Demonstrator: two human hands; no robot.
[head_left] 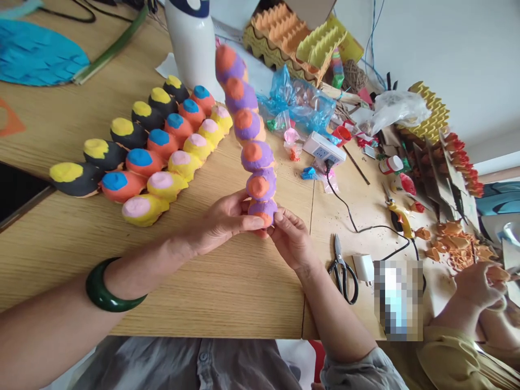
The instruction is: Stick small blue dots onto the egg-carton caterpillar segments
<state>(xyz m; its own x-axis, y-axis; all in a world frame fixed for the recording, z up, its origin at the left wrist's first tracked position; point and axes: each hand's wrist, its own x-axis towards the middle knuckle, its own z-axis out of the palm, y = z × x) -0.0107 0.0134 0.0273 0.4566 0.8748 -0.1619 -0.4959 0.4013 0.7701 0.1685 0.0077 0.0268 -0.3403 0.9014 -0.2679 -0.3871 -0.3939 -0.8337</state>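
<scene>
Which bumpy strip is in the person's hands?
The purple strip with orange caps, gripped by the left hand and right hand; the black strip, orange strip and yellow strip lie on the wooden table.

Four painted strips [252, 153], one power strip [319, 145], perhaps three egg trays [276, 28].

1. Bright, soft light covers the worktop [239, 303]; its source is out of view.
2. Shadows are faint, with blurred edges.
3. Small glints mark the green bangle [99, 292] and the clear bag [400, 108] by the far edge.
4. The purple-and-orange strip [251, 125] reads fairly clear — far-edge clutter looks softer.
5. Wide-angle stretching bends the sides.
6. A mosaic patch [398, 300] hides detail near the worktop's near edge.
</scene>
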